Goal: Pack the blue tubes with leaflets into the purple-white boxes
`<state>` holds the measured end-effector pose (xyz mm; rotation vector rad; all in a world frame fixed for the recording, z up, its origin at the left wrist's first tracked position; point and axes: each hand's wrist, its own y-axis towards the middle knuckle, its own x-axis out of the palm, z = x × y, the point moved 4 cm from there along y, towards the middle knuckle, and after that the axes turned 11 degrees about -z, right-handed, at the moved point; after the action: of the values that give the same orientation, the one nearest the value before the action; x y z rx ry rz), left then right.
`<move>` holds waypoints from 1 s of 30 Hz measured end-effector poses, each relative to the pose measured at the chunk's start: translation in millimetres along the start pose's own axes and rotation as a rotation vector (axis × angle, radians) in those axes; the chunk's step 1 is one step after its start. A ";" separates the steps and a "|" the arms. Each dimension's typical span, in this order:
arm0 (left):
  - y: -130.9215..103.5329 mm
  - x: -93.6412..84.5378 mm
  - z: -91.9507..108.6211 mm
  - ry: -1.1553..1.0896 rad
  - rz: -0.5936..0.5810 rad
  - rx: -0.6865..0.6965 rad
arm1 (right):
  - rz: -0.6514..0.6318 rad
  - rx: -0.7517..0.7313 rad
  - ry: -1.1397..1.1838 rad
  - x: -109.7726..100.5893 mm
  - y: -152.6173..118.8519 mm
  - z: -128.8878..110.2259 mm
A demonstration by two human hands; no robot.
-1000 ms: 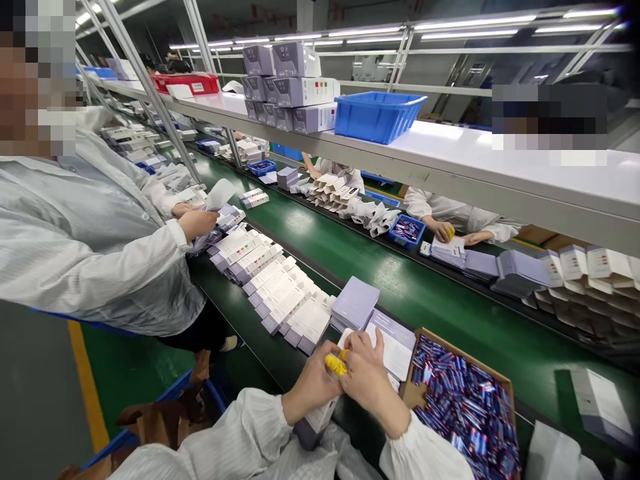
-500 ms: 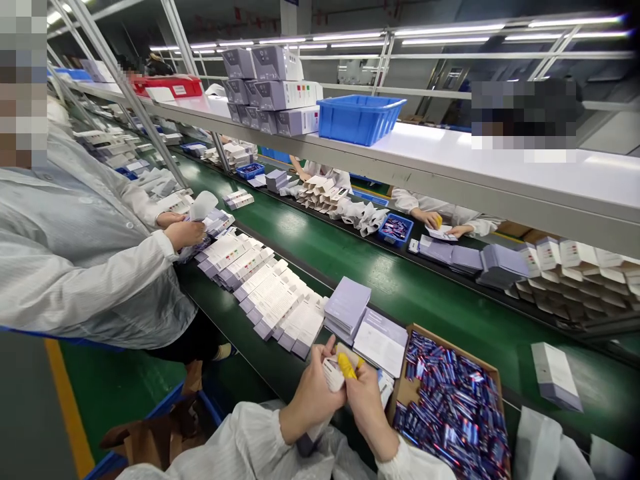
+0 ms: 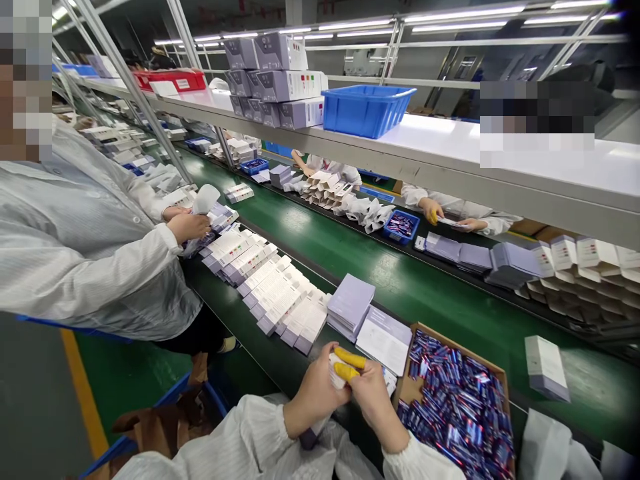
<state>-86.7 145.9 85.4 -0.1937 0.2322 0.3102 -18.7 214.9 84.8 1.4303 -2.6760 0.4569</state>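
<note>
My left hand (image 3: 316, 387) is closed around a small carton (image 3: 337, 379), whose white end shows between my fingers. My right hand (image 3: 369, 395) meets it from the other side, with yellow finger covers on two fingers that press at the carton's end. Most of the carton is hidden by my hands. Just beyond them lie a stack of lavender booklets (image 3: 351, 303) and a pile of white printed leaflets (image 3: 384, 343). Overlapping flat white-and-lavender cartons (image 3: 280, 300) run off to the left. Beside my right hand is a cardboard tray (image 3: 501, 383) full of blue batteries (image 3: 457, 400).
A green conveyor belt (image 3: 295, 220) crosses ahead, carrying a closed carton (image 3: 546, 367) at right. A co-worker's hands (image 3: 187, 223) work at left; another person's hands (image 3: 450, 217) work across the belt. Overhead, a shelf (image 3: 450, 157) holds a blue bin (image 3: 367, 110) and stacked boxes.
My right hand's yellow-covered fingers have shifted over the carton's end, and less of its flap shows. The loose carton on the belt has slid slightly left in view. The whole view has shifted a little.
</note>
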 end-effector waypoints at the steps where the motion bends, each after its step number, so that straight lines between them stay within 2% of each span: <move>1: 0.4 0.7 1.0 0.019 0.007 0.002 | 0.030 0.008 0.063 -2.1 0.8 0.0; 4: 0.9 2.6 1.7 0.074 0.046 0.031 | 0.064 0.002 0.163 -6.7 2.4 -0.9; 7: 0.8 3.0 -1.2 0.102 0.079 0.052 | 0.031 -0.013 0.096 -5.1 0.9 0.2; 11: 1.9 1.7 -8.9 0.047 0.036 0.075 | -0.063 -0.141 -0.324 0.6 -6.2 -2.2; 14: 4.7 0.6 -17.5 0.023 -0.019 0.029 | -0.167 -0.283 -0.692 -0.5 -7.8 -7.9; 17: 8.2 -1.0 -19.1 -0.006 -0.075 -0.002 | -0.258 -0.343 -0.825 -6.4 -4.5 -10.9; 20: 11.5 -8.8 -6.8 -0.095 -0.031 0.024 | -0.182 -0.284 -0.647 -9.7 -4.9 -7.1; 23: 15.7 -21.5 14.2 -0.237 0.135 0.024 | -0.187 -0.128 -0.297 0.3 -11.7 8.9; 25: 21.2 -28.5 32.1 -0.300 0.222 0.086 | -0.206 -0.061 -0.117 2.2 -13.0 16.8; 26: 25.1 -31.7 41.2 -0.293 0.256 0.136 | -0.142 -0.047 -0.044 -5.5 -10.6 17.7; 27: 29.9 -34.8 49.3 -0.257 0.281 0.184 | -0.022 -0.040 0.026 -20.3 -6.0 16.5; 30: 50.2 -42.0 63.5 0.007 0.300 0.260 | 0.470 -0.018 0.214 -95.5 14.2 3.3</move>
<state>-129.4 195.3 149.1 0.0993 0.3067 0.5721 23.7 297.8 59.1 0.6864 -2.8077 0.5747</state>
